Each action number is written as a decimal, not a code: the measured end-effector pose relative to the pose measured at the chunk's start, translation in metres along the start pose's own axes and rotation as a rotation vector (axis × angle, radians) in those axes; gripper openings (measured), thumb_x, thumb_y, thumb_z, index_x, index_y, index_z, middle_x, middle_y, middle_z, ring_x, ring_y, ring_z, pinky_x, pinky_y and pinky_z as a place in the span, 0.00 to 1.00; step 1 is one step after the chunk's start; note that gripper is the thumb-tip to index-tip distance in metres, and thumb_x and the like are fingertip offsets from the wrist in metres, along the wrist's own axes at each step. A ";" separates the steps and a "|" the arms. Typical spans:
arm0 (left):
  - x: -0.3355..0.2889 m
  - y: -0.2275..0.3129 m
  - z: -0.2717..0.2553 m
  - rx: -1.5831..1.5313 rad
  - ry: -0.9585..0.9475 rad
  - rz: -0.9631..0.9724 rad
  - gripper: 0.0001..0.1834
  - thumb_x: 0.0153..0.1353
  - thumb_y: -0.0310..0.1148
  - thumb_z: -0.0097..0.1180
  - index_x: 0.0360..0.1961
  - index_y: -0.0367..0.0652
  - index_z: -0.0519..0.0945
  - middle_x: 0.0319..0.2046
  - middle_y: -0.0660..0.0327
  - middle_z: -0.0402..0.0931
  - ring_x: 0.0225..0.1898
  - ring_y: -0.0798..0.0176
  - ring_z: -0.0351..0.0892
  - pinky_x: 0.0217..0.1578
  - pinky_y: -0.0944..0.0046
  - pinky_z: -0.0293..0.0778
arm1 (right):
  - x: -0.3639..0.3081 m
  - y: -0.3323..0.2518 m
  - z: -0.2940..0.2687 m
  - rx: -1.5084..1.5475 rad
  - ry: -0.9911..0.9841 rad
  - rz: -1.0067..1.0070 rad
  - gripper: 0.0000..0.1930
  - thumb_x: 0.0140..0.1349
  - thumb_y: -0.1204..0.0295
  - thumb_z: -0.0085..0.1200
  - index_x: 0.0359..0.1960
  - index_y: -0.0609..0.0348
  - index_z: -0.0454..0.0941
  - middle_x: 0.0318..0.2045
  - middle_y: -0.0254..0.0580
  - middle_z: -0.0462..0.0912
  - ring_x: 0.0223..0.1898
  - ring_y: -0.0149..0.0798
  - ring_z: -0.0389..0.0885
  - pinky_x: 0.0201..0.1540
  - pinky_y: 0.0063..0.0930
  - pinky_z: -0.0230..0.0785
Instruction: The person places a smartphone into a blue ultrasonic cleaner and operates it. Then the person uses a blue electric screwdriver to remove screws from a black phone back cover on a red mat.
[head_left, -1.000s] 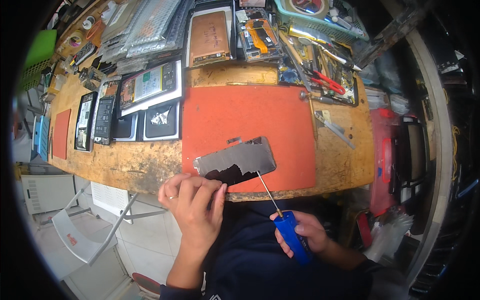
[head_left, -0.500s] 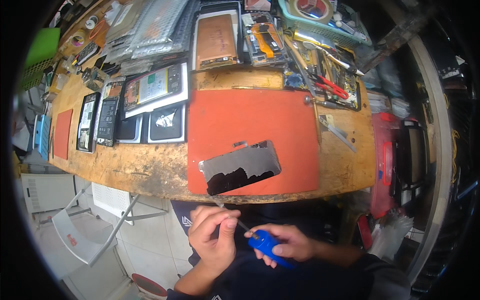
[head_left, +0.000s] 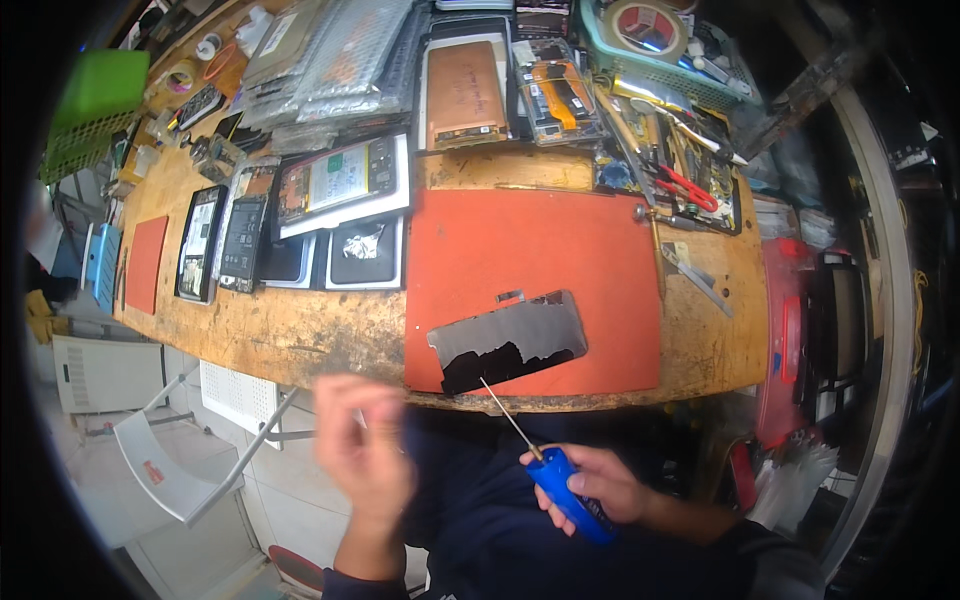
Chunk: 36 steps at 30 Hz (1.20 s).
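My right hand (head_left: 600, 485) is closed round the blue handle of a tool (head_left: 578, 500) with a long thin metal shaft. The shaft points up and left, and its tip appears over the near edge of a phone screen panel (head_left: 510, 340). This panel is grey with a ragged black area along the near side, and lies tilted on an orange mat (head_left: 540, 245). My left hand (head_left: 365, 450), smeared by motion, is in front of the table edge, apart from the tool. Its fingers look bent, but whether they hold anything cannot be seen.
Several opened phones (head_left: 200, 245) and a white box (head_left: 365, 252) stand left of the mat. Behind are bubble-wrapped packs (head_left: 335, 70) and a teal basket (head_left: 690, 75). Red-handled pliers (head_left: 690, 188) and a metal blade (head_left: 698, 280) lie to the right. A folding chair (head_left: 180, 465) stands at lower left.
My left hand has let go of the tool's shaft and moved left. The tool's shaft now shows along its length. The whole view has shifted slightly.
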<state>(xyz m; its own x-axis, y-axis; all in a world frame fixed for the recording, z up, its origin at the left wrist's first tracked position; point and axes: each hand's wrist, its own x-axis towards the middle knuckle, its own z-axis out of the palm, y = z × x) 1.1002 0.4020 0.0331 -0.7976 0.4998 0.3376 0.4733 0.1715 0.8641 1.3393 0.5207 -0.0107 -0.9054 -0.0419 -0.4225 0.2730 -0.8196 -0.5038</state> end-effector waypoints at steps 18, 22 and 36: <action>-0.016 -0.005 0.043 0.555 -0.250 0.329 0.10 0.52 0.29 0.72 0.36 0.49 0.87 0.29 0.69 0.77 0.37 0.60 0.74 0.41 0.58 0.61 | -0.012 -0.006 -0.008 0.056 0.180 -0.122 0.34 0.70 0.59 0.51 0.69 0.74 0.61 0.40 0.55 0.80 0.31 0.39 0.83 0.34 0.31 0.80; -0.015 -0.004 0.043 0.570 -0.263 0.331 0.09 0.53 0.30 0.72 0.36 0.48 0.87 0.29 0.69 0.76 0.37 0.60 0.73 0.41 0.57 0.61 | -0.017 -0.006 -0.009 0.079 0.204 -0.149 0.35 0.69 0.58 0.51 0.69 0.74 0.61 0.40 0.55 0.80 0.31 0.39 0.83 0.33 0.31 0.80; -0.017 -0.005 0.042 0.568 -0.275 0.354 0.09 0.55 0.29 0.71 0.37 0.46 0.86 0.30 0.65 0.74 0.38 0.57 0.72 0.43 0.55 0.62 | -0.034 -0.003 -0.020 0.152 0.230 -0.254 0.30 0.72 0.64 0.46 0.70 0.71 0.60 0.42 0.54 0.79 0.33 0.38 0.83 0.35 0.30 0.81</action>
<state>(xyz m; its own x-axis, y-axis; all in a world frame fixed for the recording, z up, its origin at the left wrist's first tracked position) 1.1270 0.4288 0.0078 -0.4728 0.7900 0.3904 0.8668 0.3371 0.3675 1.3754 0.5358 -0.0097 -0.8366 0.2894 -0.4652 -0.0184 -0.8635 -0.5041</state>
